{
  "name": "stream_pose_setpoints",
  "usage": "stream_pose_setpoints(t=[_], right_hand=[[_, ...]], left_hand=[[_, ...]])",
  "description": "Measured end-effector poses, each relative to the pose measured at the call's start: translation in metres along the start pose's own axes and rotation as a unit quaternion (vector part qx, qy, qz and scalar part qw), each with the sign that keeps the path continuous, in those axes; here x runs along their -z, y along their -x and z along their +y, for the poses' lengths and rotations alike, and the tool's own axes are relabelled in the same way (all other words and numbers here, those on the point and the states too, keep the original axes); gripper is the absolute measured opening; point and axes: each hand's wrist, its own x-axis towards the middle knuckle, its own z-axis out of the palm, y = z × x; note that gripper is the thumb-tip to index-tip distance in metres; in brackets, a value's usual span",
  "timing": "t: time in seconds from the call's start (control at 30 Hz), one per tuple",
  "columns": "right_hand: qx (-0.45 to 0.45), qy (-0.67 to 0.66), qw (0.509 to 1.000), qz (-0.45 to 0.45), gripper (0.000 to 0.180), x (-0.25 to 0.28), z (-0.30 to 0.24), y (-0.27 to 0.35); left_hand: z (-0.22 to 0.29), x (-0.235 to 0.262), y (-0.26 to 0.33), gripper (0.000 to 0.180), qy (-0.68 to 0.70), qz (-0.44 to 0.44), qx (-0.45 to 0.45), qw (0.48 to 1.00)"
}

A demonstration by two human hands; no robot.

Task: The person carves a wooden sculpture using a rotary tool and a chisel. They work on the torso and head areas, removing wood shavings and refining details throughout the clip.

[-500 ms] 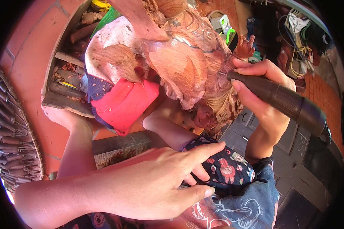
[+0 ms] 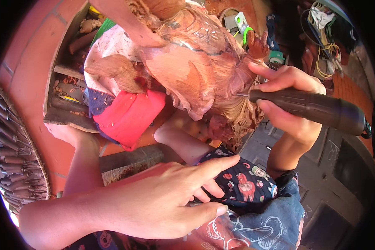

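Two hands busy | right hand (image 2: 288, 100) gripped dark rotary tool (image 2: 308, 107), bit touching wooden carving (image 2: 196, 71) at centre-far | left hand (image 2: 171, 200) lay open, fingers spread, near, on patterned cloth (image 2: 246, 185) | carving largely shaped, fine detailing seemingly left

single head view, looking steeply down, very close over lap and carving (image 2: 196, 62).

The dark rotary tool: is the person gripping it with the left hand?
No, the right hand grips the dark rotary tool with its tip at the wooden carving, while the left hand rests open on patterned cloth.
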Motion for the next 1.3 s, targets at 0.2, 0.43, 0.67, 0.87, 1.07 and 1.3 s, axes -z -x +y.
stream_pose_setpoints(t=[0.2,0.43,0.67,0.87,1.07,1.3], right_hand=[[0.075,-0.157,0.975,0.141,0.028,-0.009,0.022,0.045],[0.115,-0.055,0.977,0.173,0.017,-0.037,0.029,0.045],[0.093,-0.042,0.978,0.184,0.017,-0.042,0.027,0.04],[0.088,-0.026,0.982,0.164,0.016,-0.037,0.027,0.039],[0.072,-0.085,0.974,0.195,0.017,-0.034,0.032,0.04],[0.113,-0.041,0.986,0.118,0.022,-0.027,0.035,0.035]], left_hand=[[0.001,0.001,-0.004,0.076,-0.004,-0.01,0.014,1.0],[0.0,-0.004,-0.014,0.075,0.007,-0.01,0.027,1.0],[0.001,-0.003,-0.012,0.078,0.021,-0.006,0.037,0.999],[0.004,0.0,-0.012,0.076,-0.002,-0.006,0.043,0.999],[0.004,0.0,-0.011,0.076,0.006,0.002,0.032,0.999],[0.001,0.0,-0.01,0.074,0.003,0.002,0.022,1.0]])
